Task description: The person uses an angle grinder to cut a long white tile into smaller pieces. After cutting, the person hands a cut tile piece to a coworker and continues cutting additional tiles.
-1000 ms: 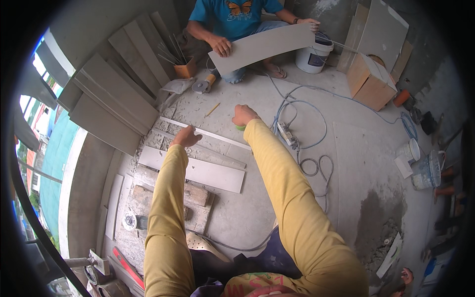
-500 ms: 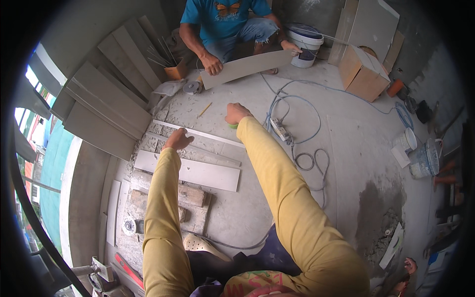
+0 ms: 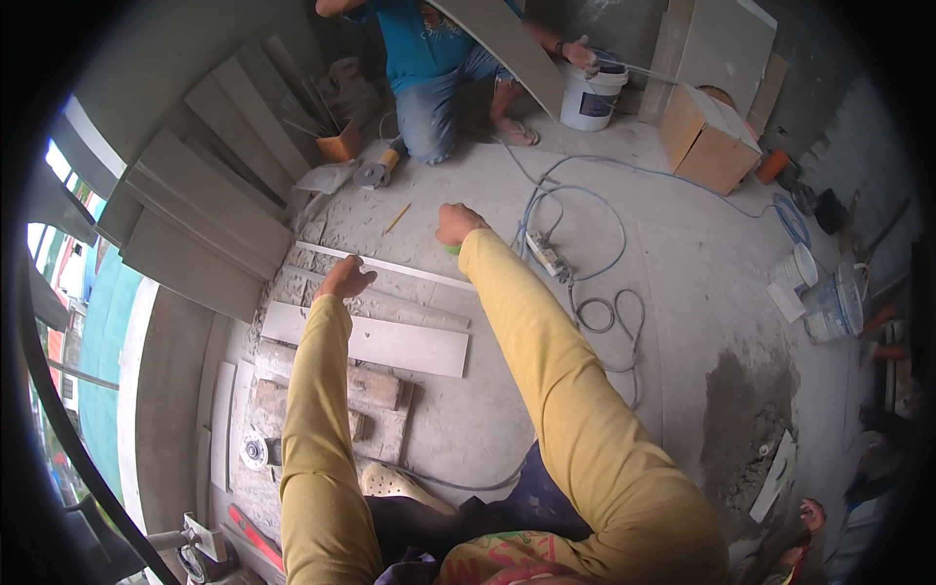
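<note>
My left hand (image 3: 343,278) hovers by a narrow white strip (image 3: 385,264), thumb and fingers apart, with nothing visible in it. Farther off and to the right, my right hand (image 3: 458,223) is closed; its inner side is hidden. A bit of green (image 3: 450,249) shows at its lower edge, too small to name. A yellow pencil (image 3: 397,218) lies on the floor between the hands and the co-worker. On the near side of my left hand lie a thin grey strip (image 3: 419,311) and a wider pale board (image 3: 409,345).
A co-worker in blue (image 3: 429,58) kneels opposite, holding up a long tile (image 3: 507,54). Angle grinders (image 3: 372,174) lie on the floor. A power strip (image 3: 546,255) with looping cables sits right. Tiles (image 3: 195,229) lean left; a bucket (image 3: 591,97) and carton (image 3: 709,141) stand behind.
The co-worker has raised the long tile from low and level to a steep tilt and has shifted to kneeling. One co-worker hand is off the tile. My hands keep nearly the same pose.
</note>
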{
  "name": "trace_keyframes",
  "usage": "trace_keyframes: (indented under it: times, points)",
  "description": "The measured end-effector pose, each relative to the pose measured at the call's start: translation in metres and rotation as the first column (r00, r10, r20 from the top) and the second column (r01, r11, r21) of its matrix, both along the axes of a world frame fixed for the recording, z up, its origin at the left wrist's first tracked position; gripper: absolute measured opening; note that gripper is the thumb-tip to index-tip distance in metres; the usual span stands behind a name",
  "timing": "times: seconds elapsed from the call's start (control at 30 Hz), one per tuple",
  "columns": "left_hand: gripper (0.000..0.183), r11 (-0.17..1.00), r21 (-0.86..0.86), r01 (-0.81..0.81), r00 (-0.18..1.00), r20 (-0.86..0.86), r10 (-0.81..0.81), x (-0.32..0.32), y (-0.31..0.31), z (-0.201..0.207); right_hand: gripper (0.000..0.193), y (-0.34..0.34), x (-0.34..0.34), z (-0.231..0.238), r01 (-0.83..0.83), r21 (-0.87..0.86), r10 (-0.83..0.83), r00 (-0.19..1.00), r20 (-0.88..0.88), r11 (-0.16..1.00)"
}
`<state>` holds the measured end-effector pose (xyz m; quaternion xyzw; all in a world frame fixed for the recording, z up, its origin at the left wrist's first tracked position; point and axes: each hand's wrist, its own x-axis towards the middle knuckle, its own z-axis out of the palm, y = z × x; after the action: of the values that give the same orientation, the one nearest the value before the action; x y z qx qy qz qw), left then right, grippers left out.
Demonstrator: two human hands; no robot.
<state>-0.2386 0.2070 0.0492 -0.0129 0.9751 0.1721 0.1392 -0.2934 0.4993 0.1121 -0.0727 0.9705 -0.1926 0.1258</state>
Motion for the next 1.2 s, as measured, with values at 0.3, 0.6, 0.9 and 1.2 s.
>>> trace_keyframes:
  times: [0.3, 0.6, 0.9, 1.2]
  points:
    - [0.068, 1.000, 0.000, 0.013, 1.000, -0.015, -0.013, -0.003, 0.001, -0.005, 0.034, -0.004, 0.004, 0.004, -0.030, 0.012, 0.030, 1.000, 0.010, 0.999]
    - [0.067, 1.000, 0.003, 0.021, 0.999, -0.047, -0.021, -0.002, 0.001, -0.006, 0.036, -0.008, 0.004, 0.007, -0.030, 0.020, 0.029, 0.999, 0.034, 0.999]
    - [0.067, 1.000, -0.012, 0.020, 0.999, -0.033, -0.020, -0.004, 0.004, -0.007, 0.037, -0.008, 0.001, -0.002, -0.021, 0.029, 0.020, 1.000, 0.023, 0.999]
    - [0.066, 1.000, 0.001, 0.026, 0.998, -0.059, -0.026, -0.003, 0.005, -0.013, 0.039, -0.005, 0.003, 0.002, -0.017, 0.041, 0.015, 0.999, 0.046, 0.999]
